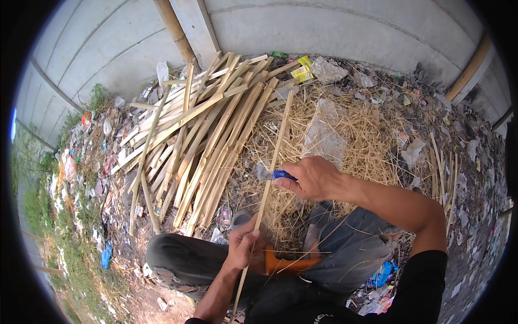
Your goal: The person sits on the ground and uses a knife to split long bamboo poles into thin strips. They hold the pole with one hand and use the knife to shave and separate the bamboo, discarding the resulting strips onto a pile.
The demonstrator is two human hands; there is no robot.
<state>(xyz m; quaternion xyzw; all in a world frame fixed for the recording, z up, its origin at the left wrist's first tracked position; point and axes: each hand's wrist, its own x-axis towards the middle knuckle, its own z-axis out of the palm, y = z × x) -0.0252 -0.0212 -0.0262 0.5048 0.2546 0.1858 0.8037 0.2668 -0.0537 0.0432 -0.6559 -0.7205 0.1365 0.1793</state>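
A long, thin bamboo strip (pixel 281 129) slants from below my lap up and away from me. Low on its length, my left hand (pixel 242 243) is closed round it near my knee. My right hand (pixel 313 178) grips a blue-handled knife (pixel 283 174), and the greyish blade lies against the strip. Part of the handle is hidden inside my fist. A thin shaving sticks out to the left of the blade. Below my hands, something orange (pixel 286 264) shows between my bent legs; its kind is not plain.
A large pile of split bamboo strips (pixel 216 135) lies to the left. Curly shavings (pixel 372 156) cover the ground ahead and to the right, around a flat grey slab (pixel 325 129). More thin strips (pixel 445 178) lie at the right. A concrete wall (pixel 324 32) rises behind scattered litter.
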